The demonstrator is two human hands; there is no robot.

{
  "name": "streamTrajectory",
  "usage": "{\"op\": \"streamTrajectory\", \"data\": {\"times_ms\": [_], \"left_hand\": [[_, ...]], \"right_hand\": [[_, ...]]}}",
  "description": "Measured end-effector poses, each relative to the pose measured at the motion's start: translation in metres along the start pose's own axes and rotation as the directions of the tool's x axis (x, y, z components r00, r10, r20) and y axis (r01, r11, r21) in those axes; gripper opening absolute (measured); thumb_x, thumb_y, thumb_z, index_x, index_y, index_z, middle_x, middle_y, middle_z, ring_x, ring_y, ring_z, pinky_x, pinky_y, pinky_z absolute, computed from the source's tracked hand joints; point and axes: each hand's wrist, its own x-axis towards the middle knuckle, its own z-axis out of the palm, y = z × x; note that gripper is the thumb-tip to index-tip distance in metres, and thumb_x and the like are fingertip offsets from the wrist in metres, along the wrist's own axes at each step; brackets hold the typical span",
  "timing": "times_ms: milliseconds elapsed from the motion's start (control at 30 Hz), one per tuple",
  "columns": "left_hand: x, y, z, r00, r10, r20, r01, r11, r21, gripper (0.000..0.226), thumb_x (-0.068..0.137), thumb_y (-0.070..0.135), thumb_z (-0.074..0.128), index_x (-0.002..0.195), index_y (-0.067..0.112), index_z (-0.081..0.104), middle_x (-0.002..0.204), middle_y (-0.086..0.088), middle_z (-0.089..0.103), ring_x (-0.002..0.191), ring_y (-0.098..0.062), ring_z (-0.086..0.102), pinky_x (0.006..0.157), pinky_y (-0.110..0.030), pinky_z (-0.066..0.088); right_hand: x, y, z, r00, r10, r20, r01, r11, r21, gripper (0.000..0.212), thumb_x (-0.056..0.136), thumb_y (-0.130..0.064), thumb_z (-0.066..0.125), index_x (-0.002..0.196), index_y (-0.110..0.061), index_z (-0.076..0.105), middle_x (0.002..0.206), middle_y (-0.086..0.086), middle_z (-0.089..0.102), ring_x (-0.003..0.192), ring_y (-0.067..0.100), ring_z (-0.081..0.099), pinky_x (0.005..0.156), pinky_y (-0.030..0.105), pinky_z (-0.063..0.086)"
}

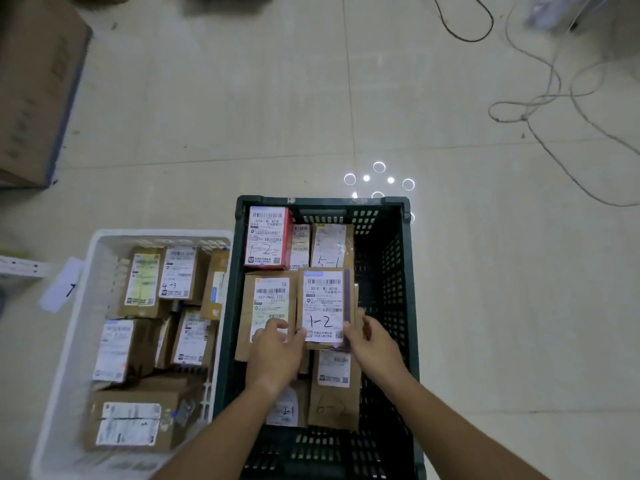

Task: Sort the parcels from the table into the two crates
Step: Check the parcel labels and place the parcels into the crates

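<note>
Holding a brown parcel marked "1-2" (323, 308) over the dark green crate (398, 271) at frame centre, both hands grip it: left hand (275, 351) pinches its lower left edge, right hand (372, 344) curls round its lower right edge. Below it sit other parcels, including a red-edged box (266, 237) at the crate's top left. White crate (79, 306), lower left, holds more parcels. Big cardboard box (34, 88) upper left; cables (554, 98) upper right on the floor.

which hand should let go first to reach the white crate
Left, probably. The left hand holds the 1-2 parcel on the side nearer the white crate; the right hand grips its far edge.
</note>
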Motion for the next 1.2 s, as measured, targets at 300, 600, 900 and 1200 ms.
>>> {"op": "streamTrajectory", "data": {"times_ms": [300,600,900,1200], "left_hand": [[-0.083,0.093,-0.149,0.961,0.237,0.144,-0.275,0.879,0.389,0.03,0.101,0.049,0.054,0.123,0.03,0.06,0.12,0.009,0.063,0.103,-0.009,0.061,0.085,-0.032,0.053],[-0.244,0.252,-0.329,0.859,0.511,0.034,-0.396,0.619,0.678,0.042,0.103,0.049,0.048,0.137,0.025,0.055,0.13,-0.003,0.062,0.116,-0.027,0.06,0.09,-0.04,0.052],[-0.453,0.31,-0.495,0.639,0.731,-0.237,-0.338,0.544,0.768,0.045,0.104,0.054,0.043,0.142,0.03,0.048,0.13,0.003,0.06,0.114,-0.024,0.06,0.087,-0.041,0.054],[-0.593,0.24,-0.6,0.607,0.594,-0.528,-0.077,0.705,0.705,0.046,0.104,0.06,0.042,0.14,0.032,0.051,0.125,0.006,0.061,0.112,-0.02,0.06,0.083,-0.036,0.054]], "right_hand": [[-0.118,-0.128,-0.076,0.959,-0.266,-0.096,0.188,0.854,-0.485,0.049,0.099,-0.052,0.054,0.14,-0.024,0.053,0.134,0.001,0.06,0.116,0.019,0.061,0.085,0.031,0.049],[-0.312,-0.347,-0.158,0.77,-0.625,0.125,0.428,0.363,-0.828,0.048,0.102,-0.048,0.047,0.144,-0.025,0.047,0.137,-0.003,0.056,0.127,0.025,0.05,0.092,0.037,0.048],[-0.53,-0.5,-0.214,0.361,-0.916,0.176,0.557,0.06,-0.828,0.048,0.101,-0.052,0.049,0.144,-0.031,0.05,0.135,-0.009,0.061,0.124,0.02,0.055,0.084,0.033,0.05],[-0.671,-0.568,-0.159,0.079,-0.929,0.36,0.669,-0.218,-0.71,0.044,0.1,-0.051,0.051,0.139,-0.03,0.057,0.129,-0.009,0.065,0.119,0.017,0.061,0.083,0.035,0.057]]}}
